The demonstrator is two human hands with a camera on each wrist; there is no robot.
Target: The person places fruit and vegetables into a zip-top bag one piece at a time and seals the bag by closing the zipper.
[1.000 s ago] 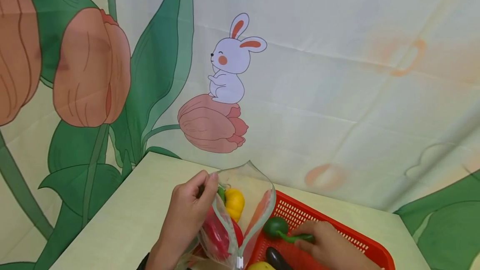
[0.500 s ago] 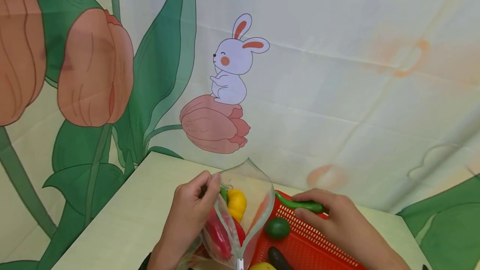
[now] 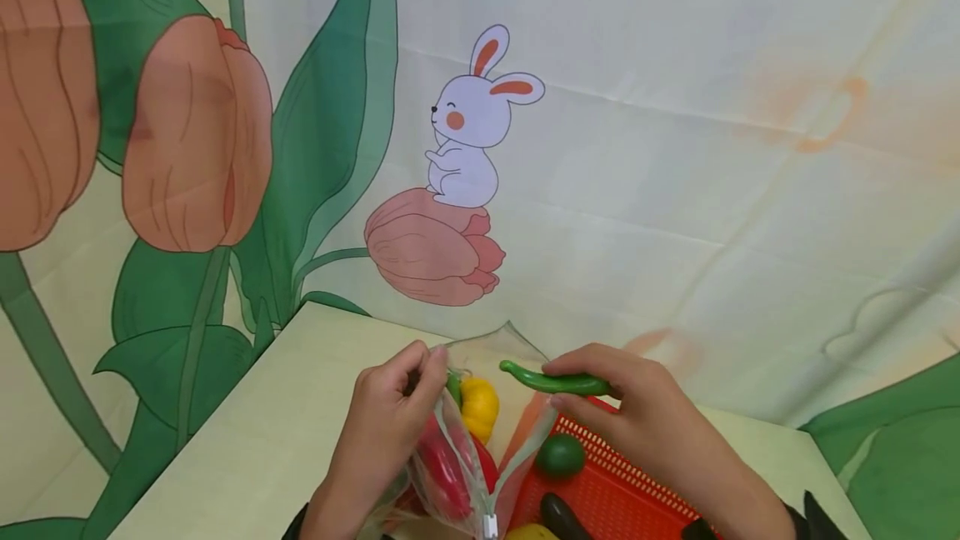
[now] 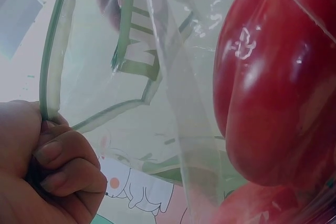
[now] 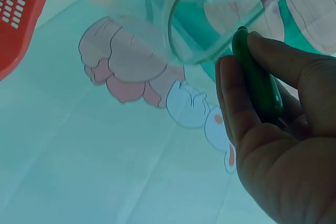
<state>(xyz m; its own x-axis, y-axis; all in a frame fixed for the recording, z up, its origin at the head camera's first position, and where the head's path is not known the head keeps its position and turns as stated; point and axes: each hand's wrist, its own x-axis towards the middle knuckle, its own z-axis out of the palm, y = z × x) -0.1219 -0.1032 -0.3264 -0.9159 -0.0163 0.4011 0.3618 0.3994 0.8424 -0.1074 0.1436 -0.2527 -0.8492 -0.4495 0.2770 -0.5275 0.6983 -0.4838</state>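
Note:
My left hand [image 3: 393, 411] grips the rim of a clear zip bag [image 3: 517, 448], whose mouth stands wide. In the left wrist view its fingers [image 4: 73, 174] curl tightly round the bag's edge. Inside the bag lie a red bell pepper [image 4: 268, 77] and a yellow vegetable [image 3: 478, 408], with something green beside it. Between thumb and fingers my right hand [image 3: 637, 398] pinches a green chili pepper [image 3: 558, 380]. The chili is held nearly level at the right side of the bag's mouth, its stem end pointing left over the opening.
A red perforated basket [image 3: 630, 473] stands right of the bag. It holds a round green vegetable [image 3: 561, 455], a dark eggplant [image 3: 562, 515] and a yellow item [image 3: 531, 532]. A printed curtain [image 3: 637, 148] hangs behind the pale table [image 3: 255, 423].
My right hand has lifted the chili pepper out of the basket and carried it up and left to the bag's mouth. The left hand keeps its grip on the bag.

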